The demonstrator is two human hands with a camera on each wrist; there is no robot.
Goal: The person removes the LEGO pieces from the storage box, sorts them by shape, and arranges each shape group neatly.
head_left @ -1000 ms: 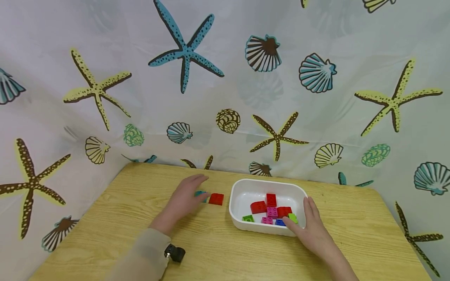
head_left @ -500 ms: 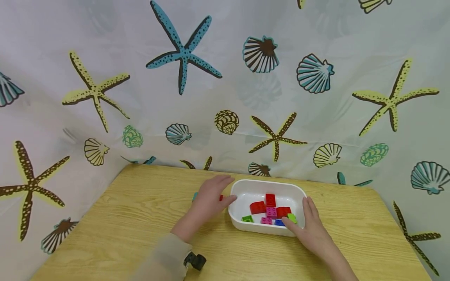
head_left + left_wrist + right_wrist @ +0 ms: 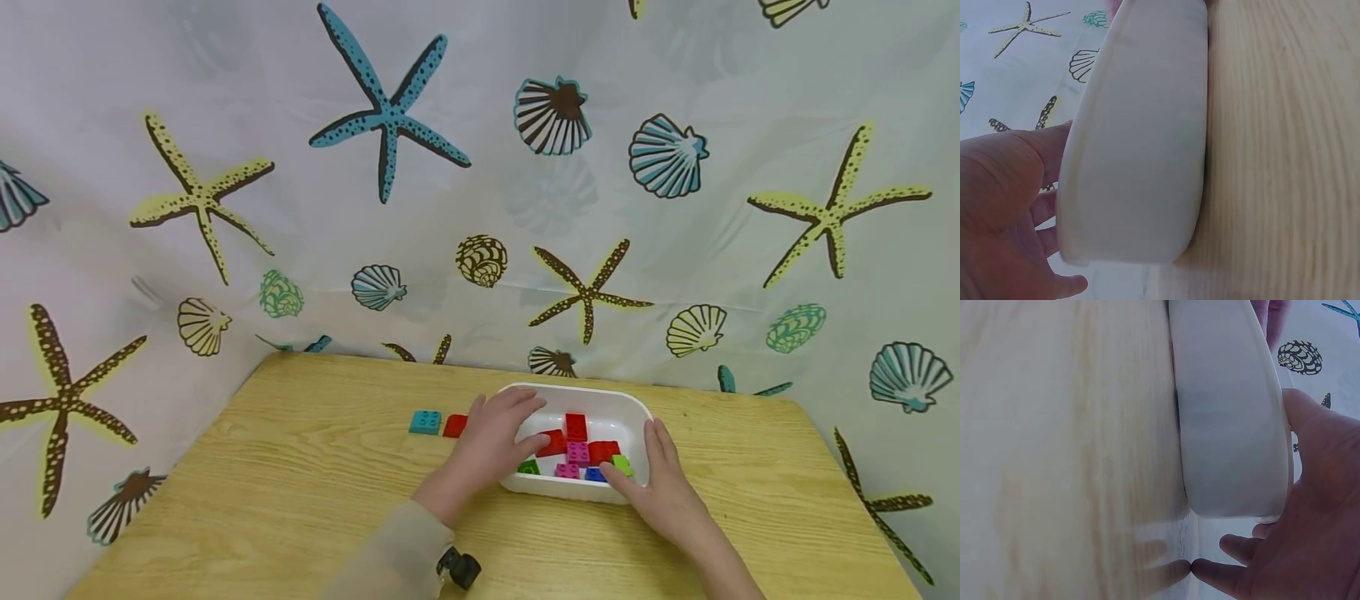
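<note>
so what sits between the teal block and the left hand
A red block lies between the teal block and the left hand, as the head view shows.

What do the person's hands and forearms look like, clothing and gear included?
The left hand is ungloved, below a loose, pale beige sleeve with a small, black, round-ended device at its cuff. The right hand is ungloved too; no sleeve shows on that forearm.

Wood table (image 3: 322, 467): teal brick (image 3: 425, 422), red brick (image 3: 454, 426), tray (image 3: 573, 487).
</note>
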